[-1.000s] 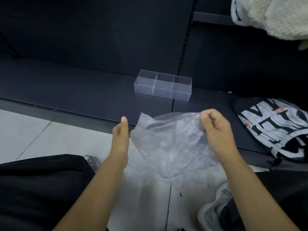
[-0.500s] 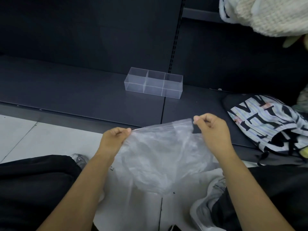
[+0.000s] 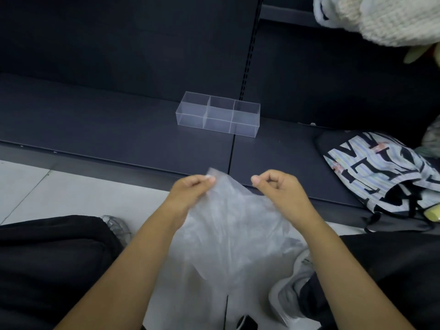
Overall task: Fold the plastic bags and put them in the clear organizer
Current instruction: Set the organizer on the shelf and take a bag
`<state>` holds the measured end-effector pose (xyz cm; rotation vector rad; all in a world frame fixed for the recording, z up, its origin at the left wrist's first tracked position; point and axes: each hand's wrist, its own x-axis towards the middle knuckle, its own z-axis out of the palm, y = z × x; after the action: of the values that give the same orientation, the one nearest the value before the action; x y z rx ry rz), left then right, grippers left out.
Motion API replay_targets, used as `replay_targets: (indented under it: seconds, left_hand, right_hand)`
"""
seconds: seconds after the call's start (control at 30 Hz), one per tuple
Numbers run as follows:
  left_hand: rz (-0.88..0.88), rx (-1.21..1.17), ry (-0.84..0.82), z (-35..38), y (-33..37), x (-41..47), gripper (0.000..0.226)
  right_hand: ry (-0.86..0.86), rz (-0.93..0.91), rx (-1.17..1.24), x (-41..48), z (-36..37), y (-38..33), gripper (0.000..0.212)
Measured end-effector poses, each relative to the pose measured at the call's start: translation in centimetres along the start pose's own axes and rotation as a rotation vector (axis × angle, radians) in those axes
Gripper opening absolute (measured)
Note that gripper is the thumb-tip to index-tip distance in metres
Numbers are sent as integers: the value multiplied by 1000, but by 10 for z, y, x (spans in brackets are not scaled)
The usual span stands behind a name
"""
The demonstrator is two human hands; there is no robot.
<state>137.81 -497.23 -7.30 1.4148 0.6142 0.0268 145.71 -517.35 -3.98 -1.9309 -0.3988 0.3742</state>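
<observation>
A thin translucent plastic bag [image 3: 228, 229] hangs in front of me over the floor. My left hand [image 3: 190, 194] pinches its raised top corner between thumb and fingers. My right hand [image 3: 278, 191] is close beside it with curled fingers. The bag's upper edge slopes down and passes under that hand, and I cannot tell whether it grips the plastic. The clear organizer [image 3: 217, 114], a long box with several compartments, sits on the dark shelf [image 3: 119, 129] beyond my hands; I see nothing in it.
A black-and-white printed bag [image 3: 381, 170] lies on the shelf at the right. A white knitted item [image 3: 392, 17] hangs at the top right. My dark-clothed legs and grey shoes [image 3: 292, 289] frame the light tiled floor [image 3: 71, 191] below the shelf edge.
My hands have come much closer together. The bag's top edge, stretched wide between them before, now rises to a peak at my left hand.
</observation>
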Motion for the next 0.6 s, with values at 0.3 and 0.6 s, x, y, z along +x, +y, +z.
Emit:
replay_targets:
  seconds: [0.3, 0.6]
  left_hand:
    - [-47, -274, 252, -43, -3, 14, 26]
    - [-110, -453, 391, -56, -7, 24, 13]
  right_hand:
    - [40, 439, 419, 3, -27, 58, 39]
    - [-248, 157, 408, 6, 9, 53, 96]
